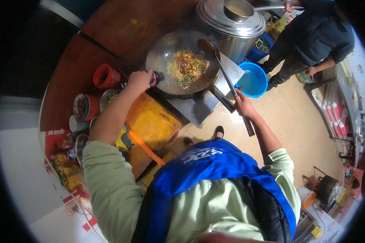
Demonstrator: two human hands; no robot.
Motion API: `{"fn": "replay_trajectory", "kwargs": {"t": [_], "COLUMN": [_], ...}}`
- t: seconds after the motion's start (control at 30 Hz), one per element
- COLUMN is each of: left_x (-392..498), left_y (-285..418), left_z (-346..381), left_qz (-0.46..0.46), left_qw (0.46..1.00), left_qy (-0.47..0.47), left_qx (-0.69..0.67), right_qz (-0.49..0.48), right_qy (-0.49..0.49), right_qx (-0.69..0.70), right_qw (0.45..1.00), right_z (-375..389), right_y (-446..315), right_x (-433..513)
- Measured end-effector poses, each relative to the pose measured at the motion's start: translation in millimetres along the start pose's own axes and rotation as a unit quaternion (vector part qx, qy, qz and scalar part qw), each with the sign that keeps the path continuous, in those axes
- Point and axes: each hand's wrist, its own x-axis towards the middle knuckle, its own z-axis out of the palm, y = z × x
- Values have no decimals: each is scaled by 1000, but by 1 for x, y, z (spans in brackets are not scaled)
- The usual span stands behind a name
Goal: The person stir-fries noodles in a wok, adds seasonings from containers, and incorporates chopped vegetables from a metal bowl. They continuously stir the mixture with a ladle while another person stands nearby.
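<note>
A wok [158,57] on a metal stove top [194,112] holds noodles with vegetables [187,67]. My left hand [140,81] grips a dark bottle [156,79] with a red band, tilted so its black top reaches over the wok's left rim. My right hand [244,103] is closed on the long handle of a cooking ladle [226,74]; the ladle's head rests at the upper right inside the wok. Beside that hand the wok's own handle [223,98] sticks out towards me. Whether anything pours from the bottle cannot be seen.
A large lidded steel pot [237,45] and a blue basin [253,79] stand to the right. Another person [316,39] there holds a long-handled pan [238,10]. At left are red tubs [106,76] and a yellow board [152,117]; shelving [331,109] lines the far right.
</note>
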Motion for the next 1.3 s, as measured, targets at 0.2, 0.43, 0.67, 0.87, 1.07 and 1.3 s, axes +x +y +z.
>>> {"fn": "replay_trajectory", "kwargs": {"t": [0.2,0.43,0.67,0.87,1.07,1.3], "left_x": [-17,-35,-17,11,2,-6], "left_y": [-18,-13,-2,-8,-7,-14], "left_z": [-6,4,9,-3,-9,-16], "left_qz": [-85,-124,-85,-36,17,-93], "left_qw": [996,992,996,996,996,993], "left_qy": [0,18,2,63,8,16], "left_qx": [19,9,14,45,86,66], "right_qz": [-108,-85,-41,-43,13,23], "right_qy": [74,-114,-53,-16,-12,-6], "right_qx": [-238,-167,-162,-43,-3,-7], "right_qw": [962,976,985,998,1000,1000], "right_z": [36,54,20,7,7,3], "right_y": [-13,-45,-35,-29,-20,-13], "right_x": [44,13,-1,-9,-19,-14]}}
